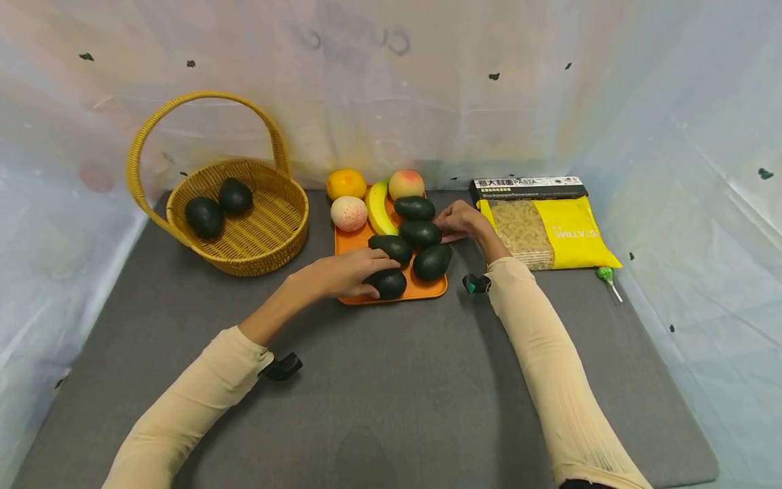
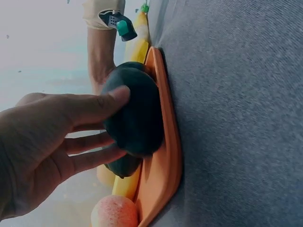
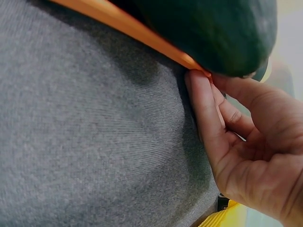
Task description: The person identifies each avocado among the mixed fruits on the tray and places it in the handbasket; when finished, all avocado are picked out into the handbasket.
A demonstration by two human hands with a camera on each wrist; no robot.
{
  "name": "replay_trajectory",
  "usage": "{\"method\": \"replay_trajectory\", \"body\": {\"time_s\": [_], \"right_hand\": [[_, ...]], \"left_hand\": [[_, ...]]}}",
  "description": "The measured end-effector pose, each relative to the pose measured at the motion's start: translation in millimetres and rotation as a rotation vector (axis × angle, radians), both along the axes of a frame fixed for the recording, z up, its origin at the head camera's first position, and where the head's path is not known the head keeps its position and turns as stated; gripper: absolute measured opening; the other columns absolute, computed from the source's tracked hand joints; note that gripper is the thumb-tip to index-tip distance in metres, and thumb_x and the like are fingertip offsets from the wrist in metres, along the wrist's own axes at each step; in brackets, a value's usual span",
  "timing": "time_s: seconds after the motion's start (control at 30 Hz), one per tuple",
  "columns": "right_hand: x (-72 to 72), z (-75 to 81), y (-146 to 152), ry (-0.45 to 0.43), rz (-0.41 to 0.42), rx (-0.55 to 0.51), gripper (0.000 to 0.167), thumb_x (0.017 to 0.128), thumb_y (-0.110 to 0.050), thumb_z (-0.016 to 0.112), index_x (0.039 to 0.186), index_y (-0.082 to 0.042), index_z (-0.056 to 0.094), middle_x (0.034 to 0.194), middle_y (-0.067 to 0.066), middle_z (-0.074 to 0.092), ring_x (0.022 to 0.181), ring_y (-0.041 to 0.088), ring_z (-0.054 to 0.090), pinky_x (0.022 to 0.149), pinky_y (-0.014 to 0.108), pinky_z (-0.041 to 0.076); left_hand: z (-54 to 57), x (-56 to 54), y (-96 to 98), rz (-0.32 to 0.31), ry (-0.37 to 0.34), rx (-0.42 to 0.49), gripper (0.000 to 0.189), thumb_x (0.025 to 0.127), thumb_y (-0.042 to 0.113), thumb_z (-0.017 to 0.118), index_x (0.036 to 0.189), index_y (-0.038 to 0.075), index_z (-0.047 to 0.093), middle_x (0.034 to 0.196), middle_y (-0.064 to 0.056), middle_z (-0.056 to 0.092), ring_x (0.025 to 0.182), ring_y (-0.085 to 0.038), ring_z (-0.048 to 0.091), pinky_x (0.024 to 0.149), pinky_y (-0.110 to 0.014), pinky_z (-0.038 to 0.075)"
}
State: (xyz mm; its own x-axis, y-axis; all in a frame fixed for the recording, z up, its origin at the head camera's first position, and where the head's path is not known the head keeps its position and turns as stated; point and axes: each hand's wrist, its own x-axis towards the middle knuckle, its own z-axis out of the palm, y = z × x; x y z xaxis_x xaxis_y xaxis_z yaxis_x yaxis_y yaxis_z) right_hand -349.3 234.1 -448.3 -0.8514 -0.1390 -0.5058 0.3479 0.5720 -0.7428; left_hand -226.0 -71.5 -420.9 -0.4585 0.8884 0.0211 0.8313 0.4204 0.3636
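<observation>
My left hand grips a dark green avocado at the front left of an orange tray. In the left wrist view, thumb and fingers curl round that avocado just over the tray rim. At the tray's right side my right hand pinches the rim. The right wrist view has this hand with fingertips above and below the rim, close under another avocado. Several avocados, a banana, two peaches and an orange share the tray.
At the back left stands a wicker basket with a tall handle, holding two avocados. To the right lie a yellow pasta bag, a black box behind it and a green lollipop. Pale curtains surround the grey table.
</observation>
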Motion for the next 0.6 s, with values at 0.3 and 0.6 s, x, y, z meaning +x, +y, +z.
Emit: {"method": "replay_trajectory", "body": {"time_s": [0.3,0.6], "right_hand": [[-1.6,2.0,1,-0.025,0.007,0.012,0.027,0.099,-0.018,0.072,0.118,0.002,0.076,0.08,0.004,0.073,0.067,0.014,0.074,0.074,0.03,0.065],[-2.9,1.3,0,-0.007,0.002,0.01,0.028,0.1,-0.017,0.071,0.118,0.004,0.075,0.08,0.004,0.073,0.068,0.014,0.074,0.068,0.027,0.064]], "left_hand": [[9.5,2.9,-7.9,0.061,0.031,0.08,0.065,0.095,0.028,0.079,0.151,0.006,0.054,0.138,-0.017,0.064,0.119,-0.028,0.066,0.098,-0.044,0.059],[23.3,-1.7,-26.9,0.078,0.104,0.169,0.057,0.096,0.029,0.078,0.146,0.007,0.06,0.129,-0.015,0.066,0.104,-0.024,0.066,0.089,-0.041,0.059]]}}
